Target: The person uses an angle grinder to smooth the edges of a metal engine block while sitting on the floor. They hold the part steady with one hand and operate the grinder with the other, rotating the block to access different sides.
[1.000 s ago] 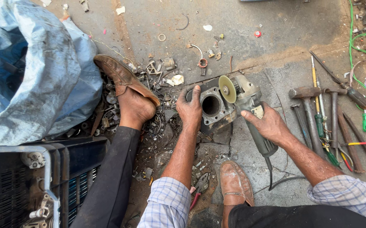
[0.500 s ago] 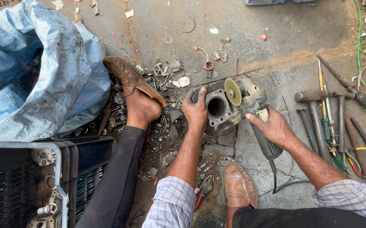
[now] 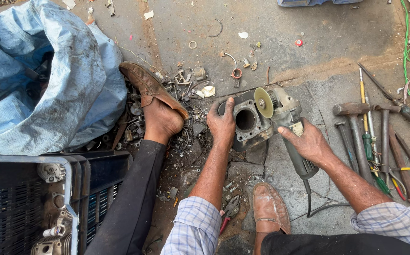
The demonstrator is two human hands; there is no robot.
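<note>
Now, line by line:

Change: against the picture of a second ago, your hands, the grinder and the casting sit in nearly the same arrangement; only the view has drifted a little, so the scene lies slightly lower and to the right.

Meaning: I judge the work is holding at the same spot, disc against the casting's right edge, with nothing repositioned.

Left hand: your grip is clenched over the near-left rim of the grey metal casting, fingers curled over its top edge, pinning it to the floor.

Right hand: your grip is wrapped around the body of the angle grinder, just right of the casting.

Casting: lies flat on the floor, round bore facing up, between your two shoes.

Grinder axis: long axis runs from the cable end, right of and nearer you than the casting, up to the head at the casting's far-right corner; the head points away from you and slightly left.

Disc: stands on edge, touching or just beside the casting's upper right rim; I cannot tell which.

Beyond the grinder: hammers and screwdrivers lie in a row, well right of the casting.

Left of the casting: a blue sack and a dark crate.
</note>
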